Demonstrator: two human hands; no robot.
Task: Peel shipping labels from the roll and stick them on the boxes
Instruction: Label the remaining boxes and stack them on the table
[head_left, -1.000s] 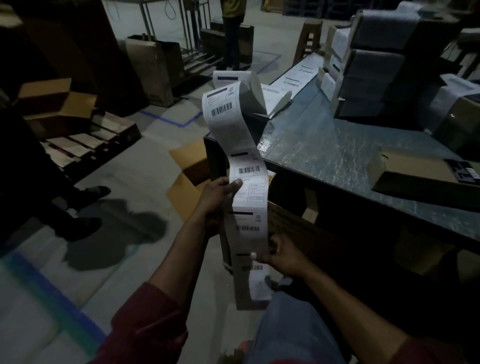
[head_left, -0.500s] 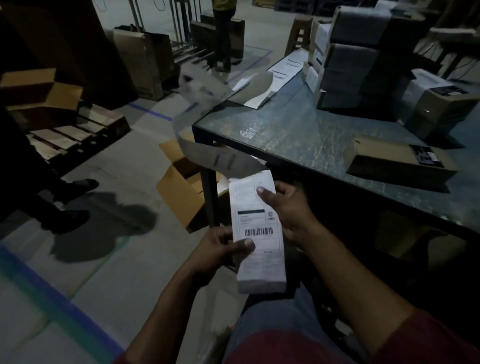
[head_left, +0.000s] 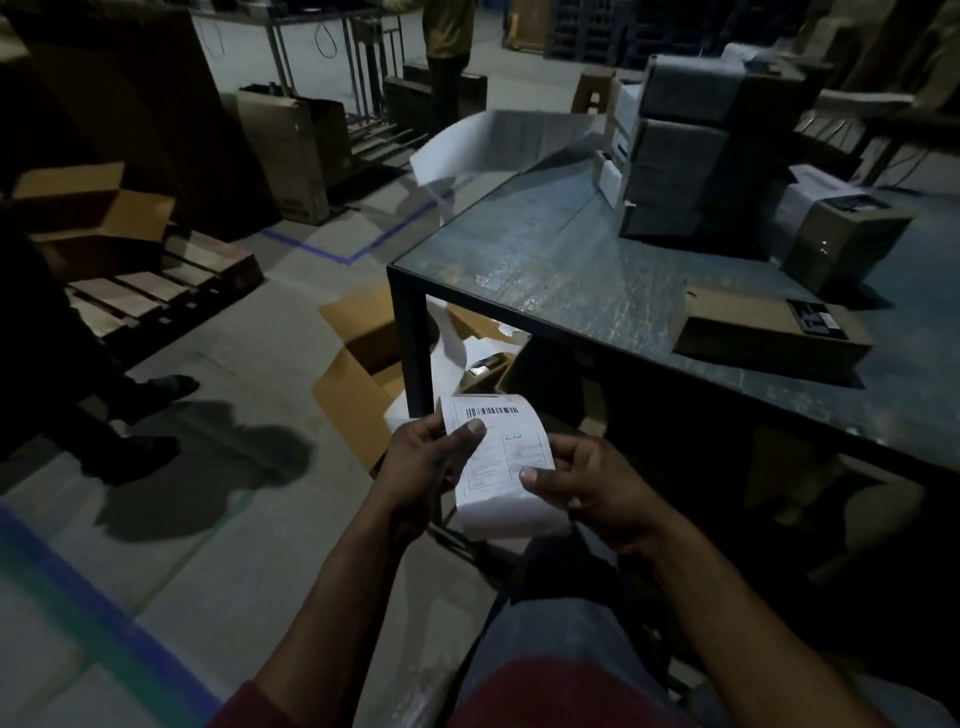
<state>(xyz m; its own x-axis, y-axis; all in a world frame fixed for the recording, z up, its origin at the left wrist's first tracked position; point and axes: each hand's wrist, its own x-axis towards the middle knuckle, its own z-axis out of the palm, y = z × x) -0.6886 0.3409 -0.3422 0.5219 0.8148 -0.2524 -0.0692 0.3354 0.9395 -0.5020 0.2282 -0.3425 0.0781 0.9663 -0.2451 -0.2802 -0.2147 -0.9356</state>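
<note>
A folded stack of white shipping labels (head_left: 501, 462) with a barcode on top sits in both hands, low in front of the table corner. My left hand (head_left: 423, 462) grips its left edge, thumb on the top label. My right hand (head_left: 587, 486) holds the right edge, thumb pressed on the label's lower right. A loose, blurred strip of label paper (head_left: 498, 143) hangs in the air above the table's far left corner. A flat brown box (head_left: 763, 332) lies on the grey table (head_left: 571, 275). A taller brown box (head_left: 841, 239) stands behind it.
A pile of grey and white boxes (head_left: 685, 145) is stacked at the table's back. An open cardboard carton (head_left: 363, 374) with paper scraps lies on the floor under the table corner. A wooden pallet (head_left: 150, 291) and a person's legs (head_left: 104, 405) are at left; another person (head_left: 447, 57) stands far back.
The long label strip has been folded down into a stack in both hands; its free end has flown up over the table's far corner. My hands closed in on the stack's two edges.
</note>
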